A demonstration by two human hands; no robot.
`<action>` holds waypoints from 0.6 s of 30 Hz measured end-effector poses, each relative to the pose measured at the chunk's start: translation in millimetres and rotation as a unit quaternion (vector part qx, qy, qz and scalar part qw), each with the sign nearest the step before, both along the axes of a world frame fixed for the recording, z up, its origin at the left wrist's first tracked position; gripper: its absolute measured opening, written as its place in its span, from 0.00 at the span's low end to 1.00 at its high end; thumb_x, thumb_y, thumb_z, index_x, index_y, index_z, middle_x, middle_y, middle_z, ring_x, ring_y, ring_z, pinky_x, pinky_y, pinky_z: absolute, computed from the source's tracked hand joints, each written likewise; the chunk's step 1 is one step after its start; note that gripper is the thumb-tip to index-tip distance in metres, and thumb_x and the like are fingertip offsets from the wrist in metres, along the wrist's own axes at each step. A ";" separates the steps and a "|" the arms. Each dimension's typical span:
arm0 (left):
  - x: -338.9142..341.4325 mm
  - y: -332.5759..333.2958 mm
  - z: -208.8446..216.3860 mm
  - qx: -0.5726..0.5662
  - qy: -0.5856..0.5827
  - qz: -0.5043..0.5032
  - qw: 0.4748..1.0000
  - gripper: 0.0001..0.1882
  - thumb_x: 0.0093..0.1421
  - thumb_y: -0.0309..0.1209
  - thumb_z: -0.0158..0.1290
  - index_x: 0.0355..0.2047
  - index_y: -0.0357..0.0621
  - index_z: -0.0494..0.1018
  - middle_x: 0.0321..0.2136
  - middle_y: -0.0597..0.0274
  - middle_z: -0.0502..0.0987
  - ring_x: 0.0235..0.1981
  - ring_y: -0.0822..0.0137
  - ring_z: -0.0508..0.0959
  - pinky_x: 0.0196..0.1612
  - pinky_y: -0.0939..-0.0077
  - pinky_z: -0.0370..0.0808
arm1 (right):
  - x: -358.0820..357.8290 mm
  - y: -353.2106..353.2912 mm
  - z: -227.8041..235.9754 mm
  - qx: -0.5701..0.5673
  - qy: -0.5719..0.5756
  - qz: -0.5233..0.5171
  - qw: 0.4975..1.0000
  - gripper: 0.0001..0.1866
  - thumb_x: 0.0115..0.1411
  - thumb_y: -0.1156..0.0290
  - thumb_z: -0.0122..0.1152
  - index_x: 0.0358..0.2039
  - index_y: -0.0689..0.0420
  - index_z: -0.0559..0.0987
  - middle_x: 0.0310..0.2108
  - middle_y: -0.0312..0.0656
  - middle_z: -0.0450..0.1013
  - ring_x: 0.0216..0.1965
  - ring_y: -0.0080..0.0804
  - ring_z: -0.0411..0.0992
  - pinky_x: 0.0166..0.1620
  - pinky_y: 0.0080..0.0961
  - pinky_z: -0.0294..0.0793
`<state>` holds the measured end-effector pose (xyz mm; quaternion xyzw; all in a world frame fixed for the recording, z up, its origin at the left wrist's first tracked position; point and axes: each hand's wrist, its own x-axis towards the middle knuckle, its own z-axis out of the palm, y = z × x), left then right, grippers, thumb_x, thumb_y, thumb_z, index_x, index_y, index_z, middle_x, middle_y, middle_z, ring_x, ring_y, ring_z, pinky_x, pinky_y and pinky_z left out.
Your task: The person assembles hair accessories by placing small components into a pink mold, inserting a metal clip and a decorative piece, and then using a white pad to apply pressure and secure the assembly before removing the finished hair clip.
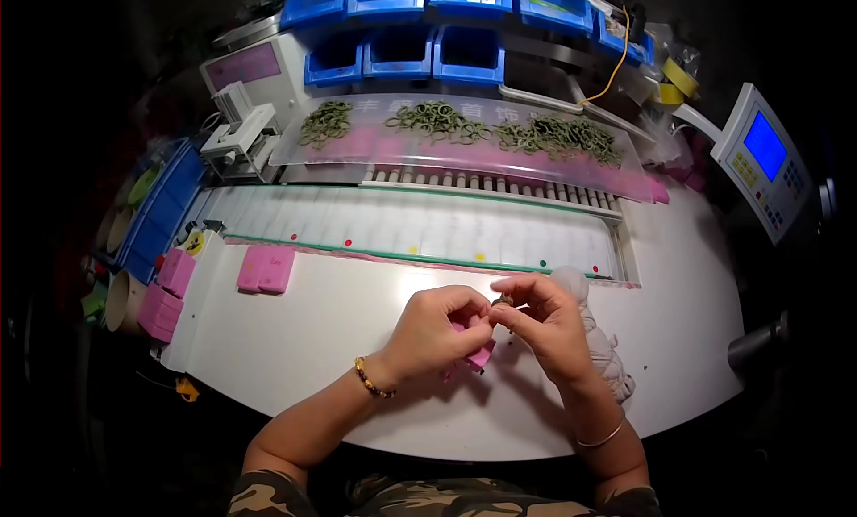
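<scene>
My left hand (437,331) grips a small pink card (480,354) just above the white table (295,338). My right hand (546,325) pinches a small dark ring-like piece (504,300) at the card's top edge, fingertips of both hands touching there. A beaded bracelet circles my left wrist and a thin bangle my right. Most of the card is hidden by my fingers.
Pink cards (265,269) lie at the left of the table, and more are stacked at its left edge (168,289). A white conveyor (420,227) runs behind. Piles of green rings (437,120) rest on a clear shelf under blue bins (402,53). A control panel (763,160) stands at right.
</scene>
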<state>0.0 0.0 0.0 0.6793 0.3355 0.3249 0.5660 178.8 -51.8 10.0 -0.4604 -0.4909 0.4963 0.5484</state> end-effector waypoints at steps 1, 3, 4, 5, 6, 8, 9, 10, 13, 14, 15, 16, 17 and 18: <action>-0.5 -0.2 0.3 0.042 0.001 -0.002 0.999 0.06 0.55 0.27 0.58 0.32 0.37 0.78 0.25 0.64 0.80 0.24 0.71 0.80 0.32 0.78 0.78 | -0.9 0.0 2.2 -0.012 -0.010 0.005 1.000 0.10 0.62 0.72 0.62 0.42 0.61 0.78 0.35 0.38 0.77 0.36 0.19 0.74 0.41 0.17 0.74; 1.3 -0.2 -0.4 0.085 0.001 -0.006 0.996 0.06 0.55 0.26 0.59 0.31 0.36 0.77 0.25 0.62 0.79 0.25 0.72 0.80 0.31 0.78 0.78 | 2.0 0.2 1.6 -0.024 -0.022 0.009 0.999 0.07 0.62 0.73 0.62 0.37 0.62 0.79 0.32 0.37 0.76 0.35 0.19 0.73 0.38 0.16 0.73; 3.6 0.0 -1.6 0.135 -0.002 0.002 0.991 0.06 0.55 0.26 0.59 0.31 0.36 0.77 0.24 0.62 0.79 0.25 0.73 0.79 0.32 0.79 0.78 | 6.8 1.1 -1.7 -0.044 0.006 0.012 0.999 0.06 0.62 0.72 0.62 0.37 0.62 0.79 0.31 0.36 0.76 0.32 0.18 0.72 0.36 0.16 0.72; 5.5 0.0 -2.2 0.185 -0.005 0.010 0.983 0.06 0.54 0.25 0.59 0.31 0.35 0.77 0.24 0.62 0.78 0.25 0.74 0.79 0.32 0.80 0.78 | 11.0 1.9 -4.6 -0.063 0.033 0.016 0.997 0.06 0.62 0.72 0.62 0.36 0.62 0.79 0.30 0.36 0.76 0.30 0.18 0.70 0.34 0.17 0.71; 6.0 0.9 -2.5 0.185 -0.006 0.008 0.983 0.06 0.54 0.25 0.59 0.31 0.35 0.77 0.24 0.62 0.78 0.25 0.74 0.79 0.32 0.80 0.78 | 13.6 3.2 -7.3 -0.063 0.033 0.014 0.997 0.06 0.62 0.72 0.62 0.36 0.62 0.79 0.30 0.36 0.76 0.30 0.18 0.70 0.34 0.17 0.71; 5.9 2.6 -2.6 0.213 -0.024 0.001 0.977 0.05 0.55 0.25 0.59 0.31 0.36 0.77 0.23 0.62 0.78 0.25 0.75 0.79 0.32 0.80 0.77 | 16.8 5.2 -11.1 -0.130 0.183 0.054 0.973 0.07 0.63 0.71 0.62 0.36 0.61 0.79 0.31 0.36 0.75 0.28 0.18 0.68 0.33 0.16 0.70; 5.4 2.7 -3.3 0.213 -0.024 0.002 0.977 0.05 0.55 0.25 0.59 0.31 0.36 0.77 0.23 0.62 0.78 0.25 0.75 0.79 0.32 0.80 0.77 | 16.6 5.4 -11.8 -0.130 0.183 0.055 0.973 0.07 0.63 0.71 0.62 0.36 0.61 0.79 0.31 0.36 0.75 0.28 0.18 0.68 0.33 0.16 0.70; 4.8 2.8 -4.1 0.188 -0.036 -0.005 0.982 0.04 0.56 0.24 0.59 0.31 0.35 0.76 0.24 0.64 0.78 0.26 0.77 0.78 0.31 0.82 0.77 | 16.2 5.3 -12.3 -0.149 0.199 0.055 0.967 0.07 0.64 0.70 0.61 0.38 0.61 0.79 0.32 0.36 0.75 0.29 0.18 0.69 0.33 0.16 0.70; 2.8 2.6 0.4 0.095 -0.045 -0.011 0.994 0.04 0.58 0.24 0.58 0.31 0.35 0.76 0.25 0.67 0.78 0.26 0.80 0.76 0.29 0.84 0.75 | 13.9 5.1 -10.2 -0.171 0.221 0.047 0.959 0.10 0.65 0.68 0.60 0.41 0.61 0.78 0.34 0.35 0.75 0.32 0.18 0.70 0.33 0.15 0.71; 2.5 2.9 2.2 0.028 -0.041 -0.010 0.999 0.04 0.59 0.24 0.58 0.31 0.35 0.76 0.25 0.68 0.77 0.26 0.81 0.76 0.28 0.84 0.73 | 12.9 4.7 -8.1 -0.173 0.227 0.041 0.958 0.11 0.65 0.68 0.60 0.43 0.61 0.78 0.35 0.35 0.75 0.33 0.18 0.70 0.33 0.15 0.71; 0.7 3.9 2.5 0.030 -0.039 -0.007 0.999 0.04 0.59 0.24 0.58 0.31 0.35 0.76 0.25 0.68 0.77 0.26 0.81 0.76 0.28 0.84 0.73 | 10.4 4.8 -4.7 -0.171 0.227 0.045 0.958 0.11 0.65 0.68 0.60 0.43 0.61 0.78 0.35 0.35 0.75 0.33 0.18 0.70 0.33 0.15 0.71; -0.8 5.6 1.6 0.005 -0.044 0.007 0.999 0.05 0.60 0.25 0.57 0.32 0.34 0.76 0.25 0.69 0.77 0.26 0.82 0.75 0.28 0.85 0.72 | 7.9 4.6 -0.8 -0.175 0.222 0.020 0.959 0.12 0.66 0.67 0.59 0.45 0.61 0.78 0.35 0.35 0.75 0.34 0.18 0.70 0.34 0.15 0.72; -2.7 8.0 0.5 -0.019 -0.049 0.021 0.998 0.05 0.60 0.25 0.57 0.32 0.34 0.76 0.25 0.70 0.77 0.26 0.83 0.74 0.28 0.86 0.71 | 5.6 5.4 1.0 -0.178 0.217 -0.004 0.960 0.14 0.66 0.66 0.59 0.47 0.60 0.77 0.36 0.34 0.75 0.35 0.18 0.70 0.34 0.15 0.73; -5.2 11.7 -0.3 -0.014 -0.048 0.025 0.998 0.05 0.60 0.25 0.57 0.32 0.34 0.76 0.25 0.70 0.77 0.26 0.83 0.74 0.28 0.86 0.71 | 6.6 5.1 -1.2 -0.164 0.209 -0.002 0.964 0.15 0.66 0.64 0.59 0.48 0.60 0.76 0.36 0.34 0.74 0.35 0.18 0.70 0.34 0.14 0.72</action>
